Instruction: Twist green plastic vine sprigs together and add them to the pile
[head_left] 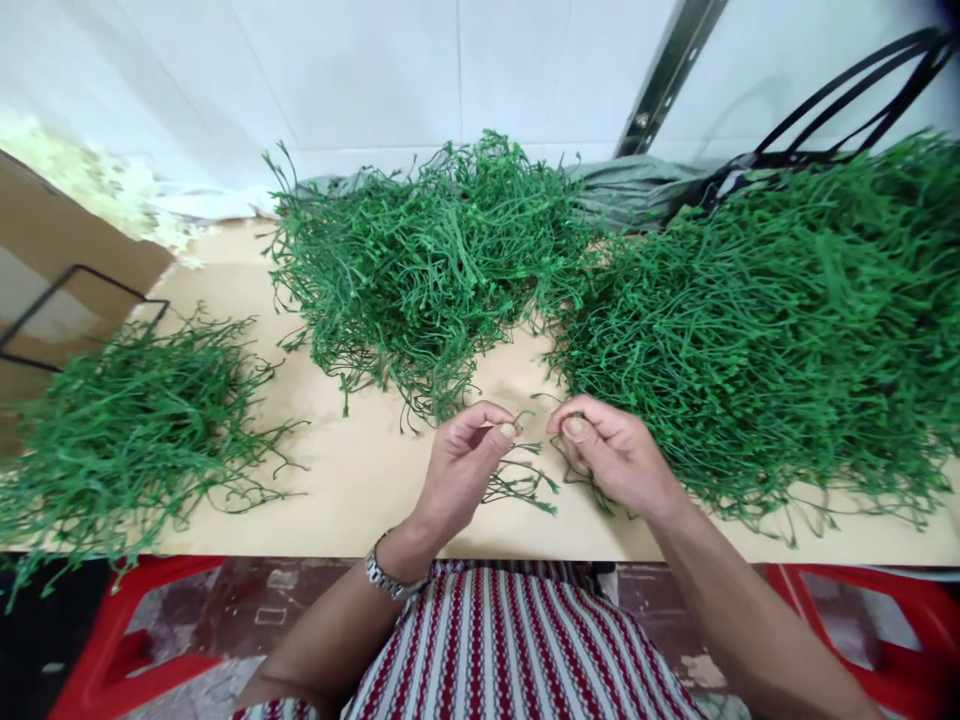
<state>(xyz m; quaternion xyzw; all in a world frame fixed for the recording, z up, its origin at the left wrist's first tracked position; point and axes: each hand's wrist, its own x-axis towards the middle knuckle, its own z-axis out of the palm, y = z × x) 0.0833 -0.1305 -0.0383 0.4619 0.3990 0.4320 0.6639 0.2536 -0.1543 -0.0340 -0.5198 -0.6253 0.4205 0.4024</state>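
A pale panelled wall (375,80) rose behind a long, smooth tan tabletop (345,490). At the far left stood a brown cardboard box (45,225) with a black wire frame (112,284) in front of it, and beside these a loose heap of thin green branching sprigs (142,420) spilled over the near edge; a brushing sleeve there could have sent some to the floor. Next, toward the wall, lay a tangled middle heap of similar green sprigs (435,250). Nearer, the left hand (461,460), a silver metal wristwatch (386,572) at its wrist, pinched a thin green stem (529,414) between thumb and forefinger. Just beyond its fingertips a few loose dark-green sprigs (525,488) lay on the tabletop, easily swept aside by a palm. To their right, the right hand (619,455) had thumb and forefinger pressed together on what looked like another slim stem, mostly hidden; uneven pressure might have bent either one or let it slip. Farther right, a large green heap (780,340) ran into the middle one, so pulling a sprig free could have snagged its neighbours.
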